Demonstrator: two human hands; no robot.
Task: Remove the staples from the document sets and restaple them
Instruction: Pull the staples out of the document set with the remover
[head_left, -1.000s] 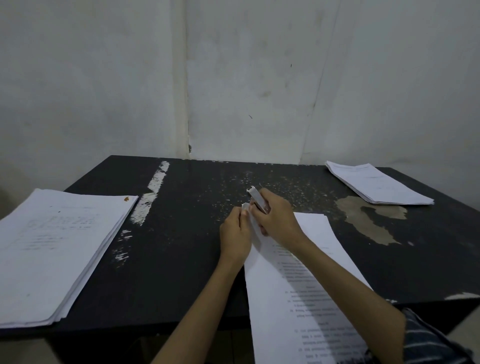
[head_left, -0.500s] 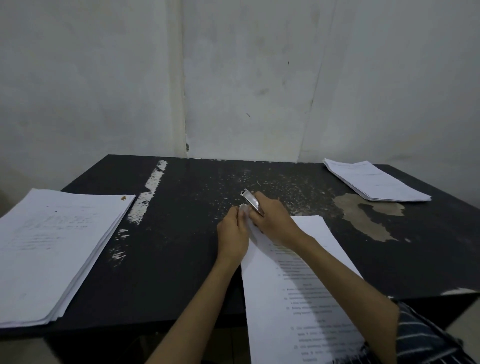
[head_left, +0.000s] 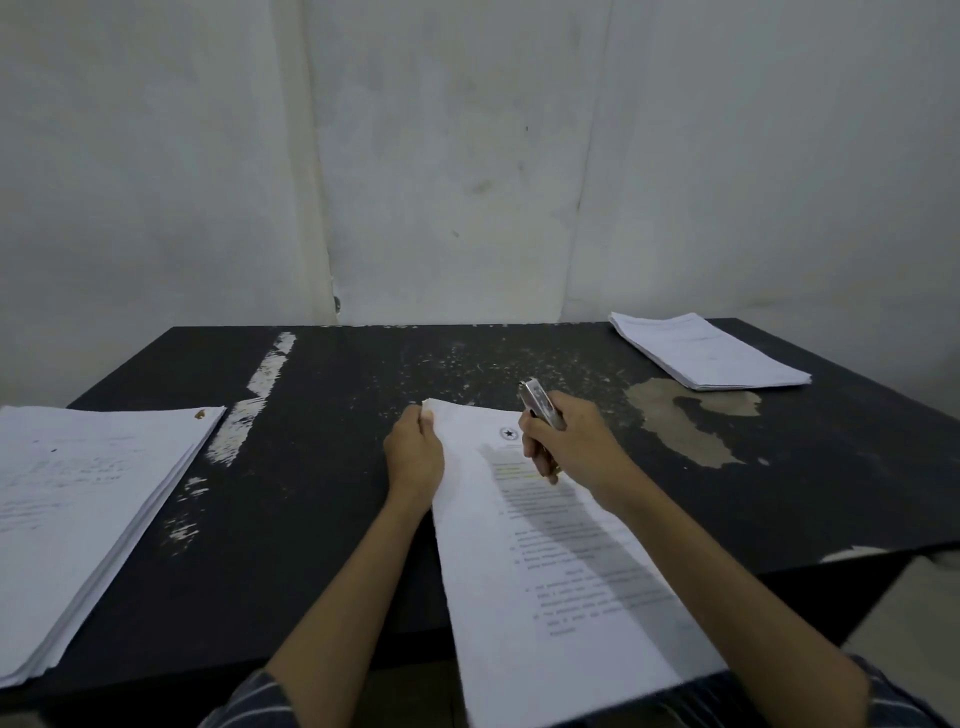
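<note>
I see the left hand (head_left: 415, 454) pinching the document's (head_left: 550, 561) far left corner, forearm straight. Just right of it, over the page, the right hand (head_left: 571, 441) curls round the stapler (head_left: 541, 408), whose nose points away. Paper stacks lie well left (head_left: 78, 493) and far right (head_left: 706, 351).

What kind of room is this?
Probably a plain paperwork room: a worn black table against white walls, a left paper stack, a far right paper stack, and a stapler in the right hand.
</note>
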